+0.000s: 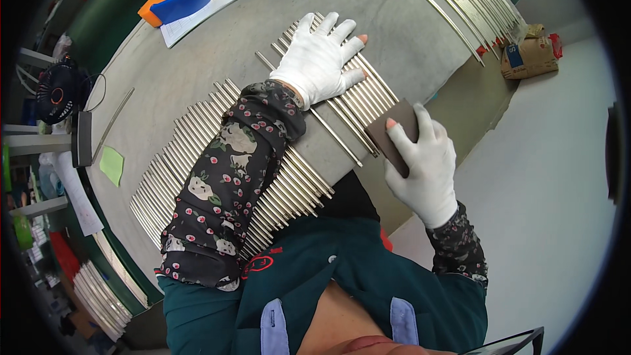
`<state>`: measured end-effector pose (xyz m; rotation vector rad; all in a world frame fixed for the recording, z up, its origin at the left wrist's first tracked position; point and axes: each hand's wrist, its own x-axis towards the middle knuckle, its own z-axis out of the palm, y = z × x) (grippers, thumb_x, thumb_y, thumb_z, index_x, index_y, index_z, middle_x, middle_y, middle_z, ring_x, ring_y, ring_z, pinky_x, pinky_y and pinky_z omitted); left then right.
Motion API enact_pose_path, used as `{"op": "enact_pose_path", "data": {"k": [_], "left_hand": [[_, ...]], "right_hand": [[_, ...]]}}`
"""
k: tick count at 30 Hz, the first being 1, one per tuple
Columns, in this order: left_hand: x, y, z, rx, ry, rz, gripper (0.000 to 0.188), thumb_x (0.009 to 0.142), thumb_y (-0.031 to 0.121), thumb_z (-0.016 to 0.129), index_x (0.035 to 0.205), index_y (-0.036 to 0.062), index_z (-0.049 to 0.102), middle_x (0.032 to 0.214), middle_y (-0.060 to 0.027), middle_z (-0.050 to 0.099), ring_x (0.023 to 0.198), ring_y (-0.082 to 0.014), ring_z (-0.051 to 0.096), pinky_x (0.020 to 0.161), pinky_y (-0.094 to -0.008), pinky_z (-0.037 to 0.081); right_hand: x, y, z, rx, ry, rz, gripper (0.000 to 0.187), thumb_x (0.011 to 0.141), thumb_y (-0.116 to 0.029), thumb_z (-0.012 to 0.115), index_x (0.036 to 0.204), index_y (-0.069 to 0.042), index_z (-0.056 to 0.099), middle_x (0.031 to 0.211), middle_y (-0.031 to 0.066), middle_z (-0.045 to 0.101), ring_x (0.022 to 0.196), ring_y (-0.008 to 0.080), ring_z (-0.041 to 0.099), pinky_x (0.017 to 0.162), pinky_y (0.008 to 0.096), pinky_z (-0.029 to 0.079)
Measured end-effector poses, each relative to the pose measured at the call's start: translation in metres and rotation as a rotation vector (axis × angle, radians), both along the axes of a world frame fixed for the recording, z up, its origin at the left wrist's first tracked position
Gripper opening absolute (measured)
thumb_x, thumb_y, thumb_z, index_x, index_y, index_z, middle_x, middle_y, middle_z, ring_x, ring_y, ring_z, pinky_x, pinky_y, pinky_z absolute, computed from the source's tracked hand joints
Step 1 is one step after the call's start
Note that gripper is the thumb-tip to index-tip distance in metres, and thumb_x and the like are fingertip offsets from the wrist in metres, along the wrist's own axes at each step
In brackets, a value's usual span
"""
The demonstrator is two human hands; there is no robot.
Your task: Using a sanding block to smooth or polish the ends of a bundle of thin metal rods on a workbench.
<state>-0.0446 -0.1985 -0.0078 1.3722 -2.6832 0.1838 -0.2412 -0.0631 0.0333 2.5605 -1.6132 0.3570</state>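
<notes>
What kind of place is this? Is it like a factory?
Probably, yes: it looks like a workshop or small factory. Lots of shiny metal rods lie lined up on a big grey table. The person's left hand and right hand wear white gloves, and the right holds a brown block.

My left hand (pixel 320 59) and right hand (pixel 424 167) are gloved in white; my sleeves (pixel 227 177) are black with pinkish-red dots and cream flowers. My shirt (pixel 204 309), low in frame, is dark teal. At centre the rods (pixel 361 108) are silvery, the block (pixel 382 139) greyish brown; at left, the slip (pixel 112 166) is pale green.
</notes>
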Motion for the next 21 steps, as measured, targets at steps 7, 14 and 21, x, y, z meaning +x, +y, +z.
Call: {"op": "enact_pose_path", "data": {"k": [7,14,21], "left_hand": [[-0.002,-0.007,-0.006,-0.047,0.003,0.002,0.062,0.094,0.057,0.042,0.142,0.0180,0.046,0.146,-0.0096,0.042,0.139,-0.0305,0.034,0.114,-0.0504,0.024],[-0.005,-0.007,0.002,0.023,-0.025,0.009,0.063,0.094,0.058,0.040,0.142,0.0171,0.046,0.147,-0.0099,0.042,0.138,-0.0307,0.034,0.113,-0.0503,0.025],[-0.008,-0.009,0.005,0.057,-0.058,0.008,0.064,0.094,0.059,0.041,0.143,0.0182,0.044,0.148,-0.0108,0.041,0.139,-0.0318,0.033,0.114,-0.0504,0.024]], "right_hand": [[0.025,-0.024,-0.006,-0.083,-0.014,-0.010,0.052,0.065,-0.020,0.073,0.116,-0.015,0.063,0.128,0.0234,0.050,0.102,0.0336,0.057,0.072,0.0406,0.049],[-0.033,0.021,0.009,0.038,-0.039,-0.032,0.057,0.060,-0.012,0.072,0.116,-0.015,0.064,0.131,0.0233,0.050,0.104,0.0358,0.056,0.081,0.0435,0.048],[-0.008,-0.002,-0.002,-0.024,-0.052,-0.044,0.055,0.061,-0.016,0.074,0.115,-0.014,0.063,0.128,0.0218,0.051,0.104,0.0347,0.056,0.079,0.0427,0.048]]}}
